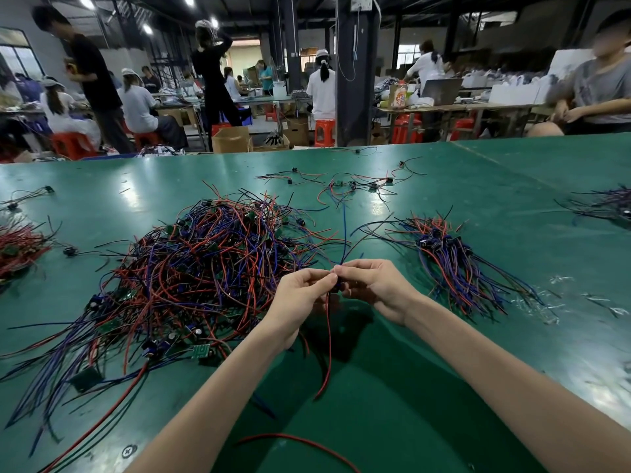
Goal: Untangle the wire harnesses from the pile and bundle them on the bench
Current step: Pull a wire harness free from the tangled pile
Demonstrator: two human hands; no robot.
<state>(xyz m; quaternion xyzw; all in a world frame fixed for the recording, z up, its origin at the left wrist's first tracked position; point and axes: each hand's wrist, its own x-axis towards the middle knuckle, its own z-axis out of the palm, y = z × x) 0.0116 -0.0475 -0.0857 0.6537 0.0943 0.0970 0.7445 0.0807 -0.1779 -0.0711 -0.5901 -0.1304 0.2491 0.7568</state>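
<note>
A big tangled pile of red, blue and black wire harnesses (205,268) with small green boards lies on the green bench (444,206), left of centre. My left hand (300,302) and my right hand (372,288) meet just right of the pile and pinch one wire harness (328,336) between their fingertips. Its red wire hangs down toward me, and its blue and black wires rise past my fingers. A sorted bundle of harnesses (450,261) lies to the right of my right hand.
Loose harnesses (341,184) are scattered farther back. Another red bundle (17,247) lies at the left edge and a dark one (604,203) at the right. Clear plastic scraps (546,302) lie near the sorted bundle. A person (594,90) sits across the bench.
</note>
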